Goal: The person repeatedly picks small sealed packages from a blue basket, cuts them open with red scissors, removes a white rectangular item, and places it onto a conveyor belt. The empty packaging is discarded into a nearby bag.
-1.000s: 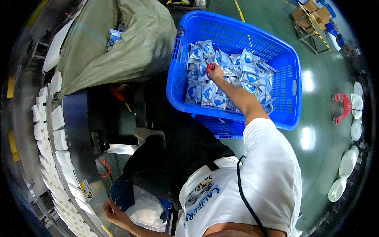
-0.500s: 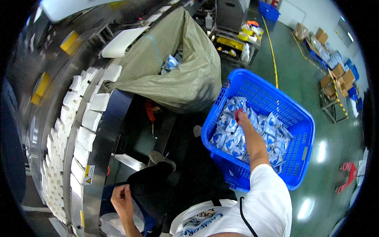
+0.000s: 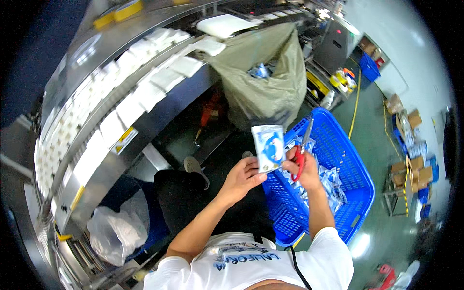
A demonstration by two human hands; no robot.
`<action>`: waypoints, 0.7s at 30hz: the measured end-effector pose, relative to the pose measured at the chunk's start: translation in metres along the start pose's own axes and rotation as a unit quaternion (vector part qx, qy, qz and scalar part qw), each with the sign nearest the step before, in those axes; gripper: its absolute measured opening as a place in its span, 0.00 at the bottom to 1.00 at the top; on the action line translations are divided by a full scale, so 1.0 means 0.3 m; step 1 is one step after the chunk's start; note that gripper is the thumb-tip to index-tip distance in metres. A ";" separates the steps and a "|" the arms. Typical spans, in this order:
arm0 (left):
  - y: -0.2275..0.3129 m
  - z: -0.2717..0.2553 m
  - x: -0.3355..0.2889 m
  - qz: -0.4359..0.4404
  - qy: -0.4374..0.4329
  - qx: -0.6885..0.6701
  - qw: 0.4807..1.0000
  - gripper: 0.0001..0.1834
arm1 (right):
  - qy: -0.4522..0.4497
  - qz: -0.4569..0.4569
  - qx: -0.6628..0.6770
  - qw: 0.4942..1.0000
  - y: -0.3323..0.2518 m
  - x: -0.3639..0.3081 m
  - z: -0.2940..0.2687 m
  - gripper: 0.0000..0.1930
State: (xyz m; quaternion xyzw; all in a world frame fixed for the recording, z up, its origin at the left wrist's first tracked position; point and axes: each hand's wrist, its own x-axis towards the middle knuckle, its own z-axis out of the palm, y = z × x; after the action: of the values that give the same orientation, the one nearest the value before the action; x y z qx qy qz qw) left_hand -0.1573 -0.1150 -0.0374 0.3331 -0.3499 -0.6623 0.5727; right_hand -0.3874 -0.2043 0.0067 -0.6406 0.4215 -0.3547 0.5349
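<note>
Between both hands I hold up a blue and white packet (image 3: 268, 147). My left hand (image 3: 241, 177) pinches its lower left corner. My right hand (image 3: 300, 166) touches its right edge and also grips red-handled scissors (image 3: 303, 145), blades pointing up. Both hands hover over the near rim of a blue plastic crate (image 3: 355, 188) that holds several more of the same packets (image 3: 328, 186).
A steel conveyor (image 3: 121, 111) carrying several white packs curves along the left. An olive sack (image 3: 263, 87) with packets inside hangs at its end. A clear plastic bag (image 3: 116, 232) sits low on the left. Cardboard boxes (image 3: 408, 145) stand on the green floor at right.
My right hand has lifted a packet out of the crate. My left hand has come up from the lower left to meet it. The view has swung toward the conveyor.
</note>
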 end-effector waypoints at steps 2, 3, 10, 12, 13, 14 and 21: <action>0.023 -0.019 -0.032 -0.021 0.047 -0.022 0.998 0.25 | -0.032 -0.047 0.072 0.996 0.002 -0.011 0.140 0.13; 0.048 -0.033 -0.061 -0.010 0.073 -0.018 0.997 0.18 | -0.054 -0.043 0.061 0.996 0.007 -0.003 0.187 0.13; 0.171 -0.162 -0.250 0.072 0.214 0.076 0.971 0.15 | -0.123 0.062 0.096 0.986 -0.051 0.014 0.499 0.17; 0.184 -0.188 -0.288 0.121 0.244 0.079 0.959 0.16 | -0.151 0.021 0.096 0.984 -0.073 0.036 0.533 0.16; 0.191 -0.197 -0.302 0.158 0.243 0.088 0.953 0.17 | -0.144 -0.004 0.131 0.981 -0.061 0.043 0.555 0.14; 0.207 -0.197 -0.309 0.165 0.244 0.088 0.952 0.16 | -0.158 -0.020 0.137 0.978 -0.041 0.056 0.565 0.14; 0.242 -0.207 -0.332 0.156 0.246 0.132 0.948 0.27 | -0.173 0.056 0.033 0.983 -0.130 0.061 0.577 0.15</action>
State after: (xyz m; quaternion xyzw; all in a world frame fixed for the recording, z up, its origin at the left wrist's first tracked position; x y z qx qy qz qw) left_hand -0.0548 -0.0284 -0.0051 0.4993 -0.3297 -0.4102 0.6883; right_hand -0.2173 -0.1514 0.0146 -0.6495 0.3464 -0.2216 0.6395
